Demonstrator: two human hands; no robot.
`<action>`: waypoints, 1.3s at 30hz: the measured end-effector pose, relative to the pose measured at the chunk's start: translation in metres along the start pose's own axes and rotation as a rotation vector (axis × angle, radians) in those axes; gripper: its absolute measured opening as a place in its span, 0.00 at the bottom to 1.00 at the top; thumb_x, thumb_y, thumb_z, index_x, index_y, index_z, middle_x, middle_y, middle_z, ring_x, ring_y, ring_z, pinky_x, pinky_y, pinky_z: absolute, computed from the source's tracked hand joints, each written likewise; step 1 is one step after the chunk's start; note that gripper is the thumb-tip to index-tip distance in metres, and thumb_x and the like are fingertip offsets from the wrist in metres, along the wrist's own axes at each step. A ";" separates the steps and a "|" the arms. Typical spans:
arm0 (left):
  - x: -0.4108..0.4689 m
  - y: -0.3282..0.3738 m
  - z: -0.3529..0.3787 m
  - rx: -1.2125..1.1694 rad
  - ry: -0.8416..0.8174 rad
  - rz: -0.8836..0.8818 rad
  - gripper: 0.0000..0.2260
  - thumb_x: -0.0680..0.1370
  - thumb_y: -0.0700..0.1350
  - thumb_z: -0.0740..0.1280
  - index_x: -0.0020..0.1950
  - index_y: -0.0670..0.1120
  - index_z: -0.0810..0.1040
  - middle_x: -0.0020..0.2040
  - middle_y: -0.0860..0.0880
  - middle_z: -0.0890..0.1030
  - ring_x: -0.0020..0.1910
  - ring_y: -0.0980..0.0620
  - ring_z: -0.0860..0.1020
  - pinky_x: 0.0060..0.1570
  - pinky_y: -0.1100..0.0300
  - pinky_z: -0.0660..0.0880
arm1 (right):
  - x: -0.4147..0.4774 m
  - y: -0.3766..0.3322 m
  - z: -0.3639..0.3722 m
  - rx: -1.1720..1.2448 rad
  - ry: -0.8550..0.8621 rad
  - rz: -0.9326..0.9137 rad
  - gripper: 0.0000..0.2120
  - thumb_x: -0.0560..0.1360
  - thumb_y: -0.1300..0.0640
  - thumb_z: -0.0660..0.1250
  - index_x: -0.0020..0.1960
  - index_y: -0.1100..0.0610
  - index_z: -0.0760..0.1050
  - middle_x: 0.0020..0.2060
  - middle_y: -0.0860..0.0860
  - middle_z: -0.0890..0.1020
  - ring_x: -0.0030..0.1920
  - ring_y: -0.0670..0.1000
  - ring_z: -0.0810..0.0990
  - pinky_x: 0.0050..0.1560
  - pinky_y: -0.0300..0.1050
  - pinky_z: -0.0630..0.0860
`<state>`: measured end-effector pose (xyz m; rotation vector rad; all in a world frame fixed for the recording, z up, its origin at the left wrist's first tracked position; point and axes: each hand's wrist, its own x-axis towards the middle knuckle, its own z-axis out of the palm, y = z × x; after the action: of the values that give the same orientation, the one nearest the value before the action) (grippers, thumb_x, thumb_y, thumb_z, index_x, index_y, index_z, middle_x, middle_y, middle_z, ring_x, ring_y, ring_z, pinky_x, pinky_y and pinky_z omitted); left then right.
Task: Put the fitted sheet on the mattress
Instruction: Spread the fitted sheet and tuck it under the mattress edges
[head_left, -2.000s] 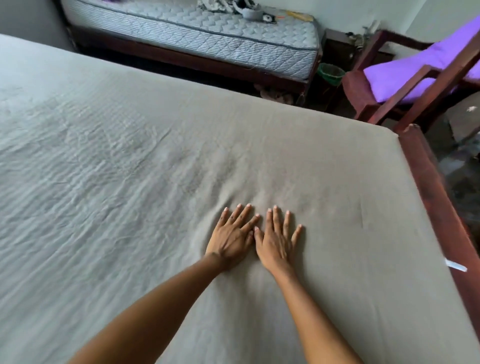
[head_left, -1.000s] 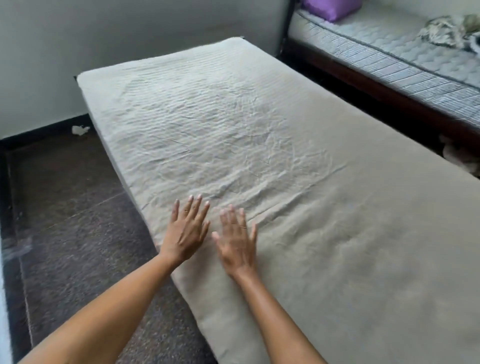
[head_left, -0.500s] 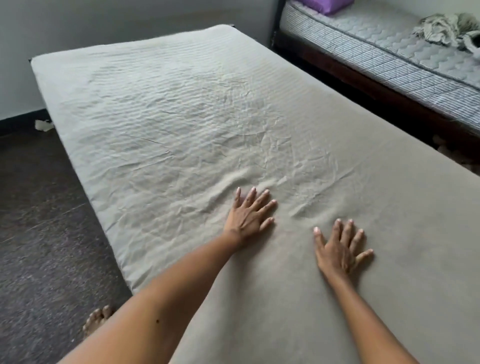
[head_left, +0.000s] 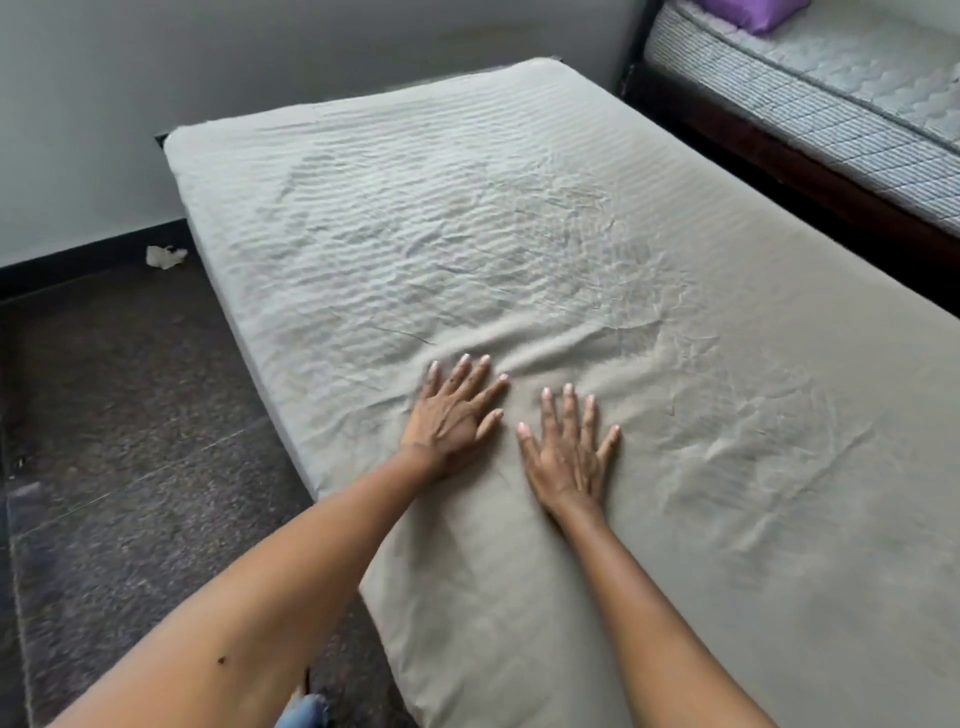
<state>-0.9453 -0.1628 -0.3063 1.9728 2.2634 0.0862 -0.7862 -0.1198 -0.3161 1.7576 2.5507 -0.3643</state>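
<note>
A grey-beige fitted sheet (head_left: 519, 218) covers the whole top of the mattress and wraps down over its left side (head_left: 249, 332). Fine wrinkles ripple across its far half, and a low fold lies just beyond my fingertips. My left hand (head_left: 452, 415) rests flat on the sheet near the mattress's left edge, fingers spread. My right hand (head_left: 569, 452) lies flat beside it, a little nearer to me, fingers spread too. Neither hand holds any cloth.
Dark speckled floor (head_left: 119, 415) runs along the left of the mattress, with a crumpled white scrap (head_left: 165, 256) by the wall. A second bed with a bare quilted mattress (head_left: 831, 88) and a purple pillow (head_left: 753, 13) stands at the upper right.
My hands have come closer together and now lie side by side; the right hand slid left. The view has shifted so more floor on the left shows.
</note>
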 end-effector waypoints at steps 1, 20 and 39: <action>-0.001 -0.021 -0.004 -0.002 0.004 -0.047 0.25 0.79 0.61 0.41 0.77 0.57 0.52 0.78 0.51 0.49 0.77 0.48 0.46 0.73 0.46 0.39 | 0.004 -0.020 0.002 -0.008 -0.009 -0.002 0.36 0.72 0.31 0.37 0.77 0.45 0.45 0.77 0.54 0.44 0.76 0.57 0.40 0.70 0.66 0.37; 0.021 -0.143 -0.061 0.059 0.083 0.197 0.22 0.78 0.51 0.51 0.66 0.45 0.75 0.66 0.44 0.75 0.67 0.44 0.72 0.69 0.42 0.62 | 0.023 -0.144 -0.016 0.177 0.183 -0.014 0.26 0.75 0.43 0.54 0.70 0.52 0.64 0.69 0.55 0.72 0.69 0.58 0.70 0.64 0.64 0.64; 0.199 0.006 -0.007 0.016 -0.129 0.636 0.30 0.74 0.63 0.35 0.76 0.60 0.51 0.78 0.54 0.48 0.77 0.49 0.44 0.73 0.49 0.36 | 0.103 0.076 -0.025 0.064 0.101 0.813 0.34 0.77 0.35 0.52 0.77 0.49 0.50 0.77 0.55 0.47 0.76 0.59 0.42 0.69 0.70 0.41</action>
<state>-0.9661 0.0349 -0.3115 2.5389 1.4895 0.0039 -0.7510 0.0058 -0.3204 2.6591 1.6476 -0.3157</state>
